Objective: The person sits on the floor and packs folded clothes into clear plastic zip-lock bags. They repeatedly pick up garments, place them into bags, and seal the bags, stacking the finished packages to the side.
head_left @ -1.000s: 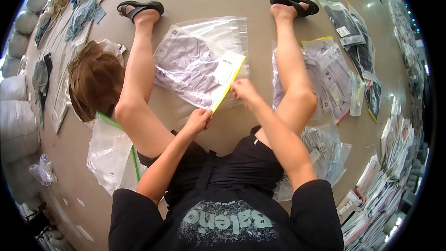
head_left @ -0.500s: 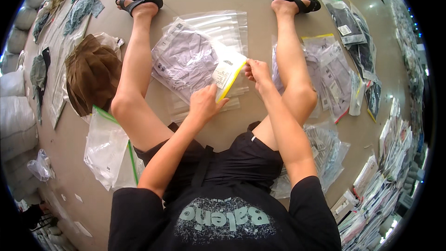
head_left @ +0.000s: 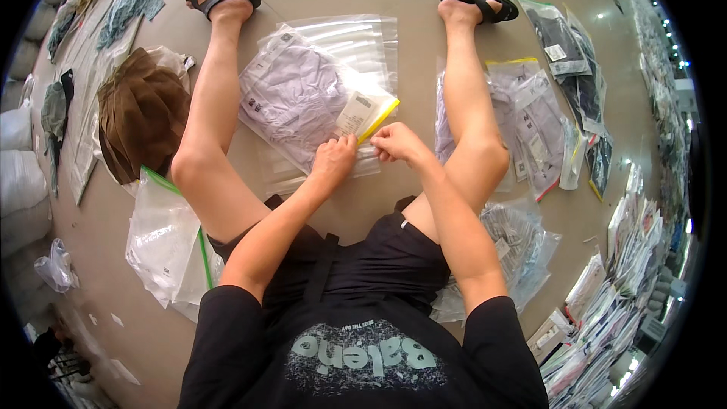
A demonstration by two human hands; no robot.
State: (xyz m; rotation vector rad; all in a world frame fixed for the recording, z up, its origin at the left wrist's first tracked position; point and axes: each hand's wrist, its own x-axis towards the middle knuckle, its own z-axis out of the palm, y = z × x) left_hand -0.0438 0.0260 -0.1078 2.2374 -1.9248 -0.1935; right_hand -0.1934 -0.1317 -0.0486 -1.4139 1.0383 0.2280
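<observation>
A clear zip bag [head_left: 291,79] with a folded pale lilac garment inside lies slanted on the floor between my legs. Along its near right side runs a yellow zip edge [head_left: 384,119], with a printed white label [head_left: 356,113] beside it. The bag's near corner is held by my left hand [head_left: 335,160], fingers closed at the lower end of the yellow edge. My right hand [head_left: 399,143] is pinched at that same edge, just right of my left fingertips; its fingertips are partly hidden. Beneath the bag, several flat clear bags [head_left: 363,38] are stacked.
At the left lie a brown pleated garment [head_left: 144,117] and clear bags with green edges [head_left: 163,235]. Bagged lilac garments [head_left: 538,117] and dark bagged garments [head_left: 564,45] spread beyond my right leg. Piles of packaged goods [head_left: 621,295] line the right side.
My right hand has slid down along the yellow edge from its far corner toward my left hand. My left hand has stayed by the near corner.
</observation>
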